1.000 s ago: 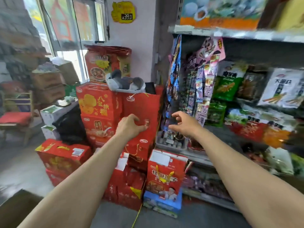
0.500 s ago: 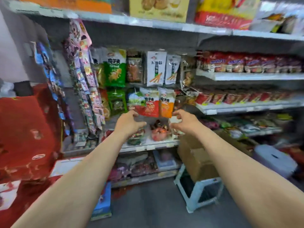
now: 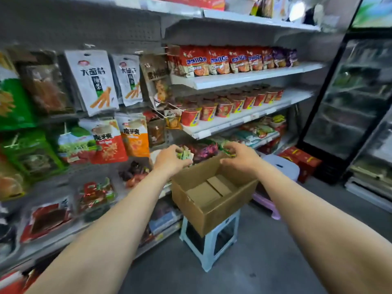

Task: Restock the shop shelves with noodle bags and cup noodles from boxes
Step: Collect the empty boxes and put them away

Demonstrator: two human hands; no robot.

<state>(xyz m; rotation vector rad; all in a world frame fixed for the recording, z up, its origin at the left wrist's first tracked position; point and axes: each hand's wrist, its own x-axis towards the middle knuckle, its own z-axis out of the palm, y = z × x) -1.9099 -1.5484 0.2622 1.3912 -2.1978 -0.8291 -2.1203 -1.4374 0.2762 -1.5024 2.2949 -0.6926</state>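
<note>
Where the grey floor [image 3: 275,251] runs between the fittings, a shop aisle is seen: a pegboard [image 3: 106,32] hung with snack bags at nine o'clock, white shelves [image 3: 244,78] at one o'clock, and a glass-fronted fridge [image 3: 350,107] at three o'clock. One cardboard box [image 3: 203,213] is set open on a pale stool [image 3: 209,257] at six o'clock, its inner bottom flaps exposed. A second stool [image 3: 284,168], lilac, is placed beyond it at four o'clock, with red cartons [image 3: 301,158] on the floor just beside the fridge.

Noodle bags [image 3: 220,62] are lined along one shelf at one o'clock, mostly red, with a few purple at the far end. Cup noodles [image 3: 223,108] are ranked on the shelf below; about eight are counted in the front row, though blur prevents a firm total. Two white hanging bags [image 3: 93,81] are counted at ten o'clock.

Both hands are raised above the box's far rim. The left hand [image 3: 169,160] is curled round green packets [image 3: 185,153], and the right hand [image 3: 239,158] is closed on a second green bunch [image 3: 226,148].
</note>
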